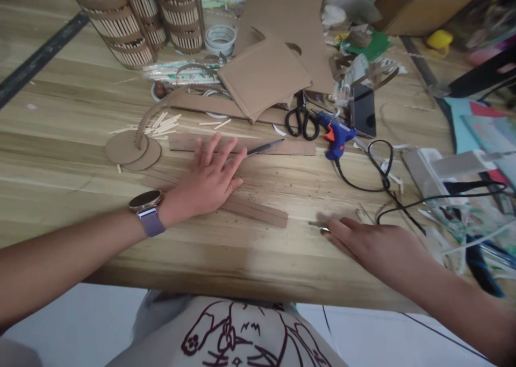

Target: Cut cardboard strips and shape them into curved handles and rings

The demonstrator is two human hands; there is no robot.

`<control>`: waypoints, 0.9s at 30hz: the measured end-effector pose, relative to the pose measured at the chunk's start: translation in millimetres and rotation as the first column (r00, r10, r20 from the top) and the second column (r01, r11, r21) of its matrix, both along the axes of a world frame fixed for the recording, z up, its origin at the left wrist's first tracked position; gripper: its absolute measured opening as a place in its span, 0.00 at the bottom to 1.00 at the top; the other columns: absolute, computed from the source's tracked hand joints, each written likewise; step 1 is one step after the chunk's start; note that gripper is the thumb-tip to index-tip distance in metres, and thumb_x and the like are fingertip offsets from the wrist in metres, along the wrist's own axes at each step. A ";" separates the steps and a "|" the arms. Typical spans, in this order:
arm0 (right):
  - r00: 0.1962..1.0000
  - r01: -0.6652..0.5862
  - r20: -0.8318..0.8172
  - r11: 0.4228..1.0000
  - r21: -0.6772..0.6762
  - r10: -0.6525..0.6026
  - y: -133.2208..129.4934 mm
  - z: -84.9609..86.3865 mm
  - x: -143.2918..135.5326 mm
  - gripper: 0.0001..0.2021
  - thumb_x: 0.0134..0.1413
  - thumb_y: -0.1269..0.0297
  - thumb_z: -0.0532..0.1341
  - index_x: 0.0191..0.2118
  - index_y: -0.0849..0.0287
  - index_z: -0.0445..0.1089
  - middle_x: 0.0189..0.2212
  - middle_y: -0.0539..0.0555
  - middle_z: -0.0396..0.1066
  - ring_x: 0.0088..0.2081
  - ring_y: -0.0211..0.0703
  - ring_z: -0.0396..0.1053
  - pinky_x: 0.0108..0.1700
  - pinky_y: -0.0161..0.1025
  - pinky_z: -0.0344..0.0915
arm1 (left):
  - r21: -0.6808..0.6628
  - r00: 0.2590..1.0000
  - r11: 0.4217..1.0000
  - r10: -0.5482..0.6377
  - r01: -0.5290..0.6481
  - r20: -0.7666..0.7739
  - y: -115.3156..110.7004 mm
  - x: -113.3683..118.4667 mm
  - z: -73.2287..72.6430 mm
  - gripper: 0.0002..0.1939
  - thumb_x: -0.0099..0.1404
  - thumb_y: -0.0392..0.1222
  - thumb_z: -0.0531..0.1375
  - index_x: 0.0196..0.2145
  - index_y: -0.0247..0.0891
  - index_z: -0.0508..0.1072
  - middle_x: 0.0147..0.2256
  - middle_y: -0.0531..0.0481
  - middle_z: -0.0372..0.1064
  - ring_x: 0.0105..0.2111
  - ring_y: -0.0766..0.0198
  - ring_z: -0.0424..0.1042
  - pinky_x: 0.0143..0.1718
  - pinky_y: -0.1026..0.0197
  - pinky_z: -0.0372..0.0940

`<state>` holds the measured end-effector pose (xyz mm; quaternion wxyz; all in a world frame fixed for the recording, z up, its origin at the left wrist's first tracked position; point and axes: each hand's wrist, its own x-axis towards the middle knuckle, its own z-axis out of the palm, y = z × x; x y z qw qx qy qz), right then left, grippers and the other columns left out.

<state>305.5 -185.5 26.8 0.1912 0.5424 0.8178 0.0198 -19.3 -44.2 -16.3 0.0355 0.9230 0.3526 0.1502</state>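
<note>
My left hand [207,181] lies with fingers spread, a watch on its wrist. Its fingertips reach the long cardboard strip [298,147], and a dark pen [264,148] rests across that strip beside them. A second, narrower cardboard strip [266,215] sticks out from under the palm. To the right, my right hand [352,238] is closed round a small metallic tool [320,227], its tip pointing left over the wood; most of the tool is hidden by the fingers. Two cardboard discs [126,147] overlap left of my left hand, near scattered small wooden sticks [163,124].
Behind the strips are black scissors [302,124], a blue glue gun [338,137] with its cord running right, and a phone [364,112]. Cardboard pieces [264,79], tape rolls [220,38] and stick-covered cylinders [115,26] stand farther back. Plastic clutter [443,168] lies at right.
</note>
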 end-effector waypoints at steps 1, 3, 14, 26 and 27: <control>1.000 0.014 -0.005 0.999 -0.028 -0.014 0.5 2.3 -2.2 0.14 0.67 0.61 0.49 0.53 0.52 0.66 0.34 0.51 0.78 0.21 0.41 0.72 0.20 0.35 0.47 | -0.003 1.000 1.000 0.003 -0.002 0.015 0.3 0.3 -1.3 0.27 0.73 0.43 0.52 0.65 0.31 0.56 0.66 0.28 0.48 0.68 0.33 0.39 0.63 0.25 0.37; 0.998 0.064 -0.015 0.994 -0.086 -0.066 5.0 8.6 -12.7 0.15 0.67 0.58 0.48 0.50 0.55 0.67 0.30 0.52 0.78 0.22 0.43 0.73 0.20 0.35 0.47 | -0.024 0.998 1.000 0.002 -0.001 0.061 2.3 0.2 -3.8 0.26 0.73 0.43 0.51 0.65 0.31 0.56 0.66 0.29 0.48 0.68 0.34 0.39 0.64 0.26 0.37; 0.990 0.088 -0.087 0.972 -0.219 -0.109 77.7 30.1 -145.7 0.16 0.69 0.55 0.46 0.48 0.58 0.66 0.34 0.55 0.78 0.32 0.48 0.76 0.24 0.36 0.53 | -0.320 0.855 0.947 0.142 0.029 0.499 14.3 -17.9 12.1 0.21 0.75 0.44 0.43 0.61 0.36 0.59 0.62 0.39 0.59 0.64 0.57 0.56 0.67 0.49 0.50; 1.000 -0.013 -0.022 0.966 -0.257 0.007 96.5 30.4 -179.5 0.14 0.70 0.57 0.47 0.47 0.57 0.67 0.33 0.57 0.78 0.32 0.50 0.77 0.25 0.36 0.57 | -0.375 0.790 0.924 0.175 0.074 0.588 13.7 -16.8 10.1 0.19 0.76 0.44 0.44 0.58 0.34 0.61 0.60 0.40 0.62 0.62 0.59 0.59 0.64 0.52 0.54; 1.000 -0.016 -0.019 0.966 -0.259 0.012 96.8 31.1 -180.9 0.14 0.70 0.58 0.47 0.46 0.57 0.67 0.32 0.57 0.78 0.32 0.50 0.77 0.25 0.36 0.56 | -0.373 0.787 0.924 0.171 0.080 0.593 13.6 -16.7 9.9 0.19 0.76 0.43 0.44 0.58 0.33 0.61 0.59 0.39 0.62 0.62 0.59 0.59 0.64 0.52 0.53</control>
